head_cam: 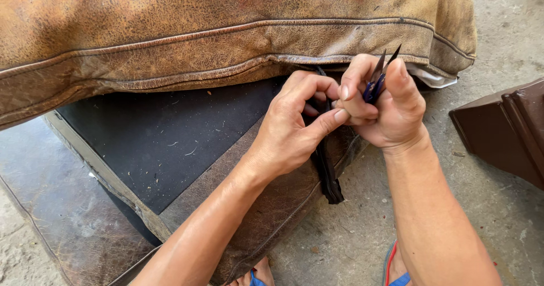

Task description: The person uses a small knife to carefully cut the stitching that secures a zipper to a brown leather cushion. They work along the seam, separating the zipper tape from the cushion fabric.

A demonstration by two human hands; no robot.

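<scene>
- One head-worn view looks steeply down from close above, facing away from the wearer.
- Forearms enter from the near edge; a worn leather cushion (226, 31) fills the far side, concrete floor (498, 48) right.

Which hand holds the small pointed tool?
The right hand: the dark pointed tool sticks up from its grip, while the left hand pinches the black strip.

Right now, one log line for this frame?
left hand: pinching black strip | right hand: gripping small snips | at: cushion seam | beside: brown wooden piece
</scene>
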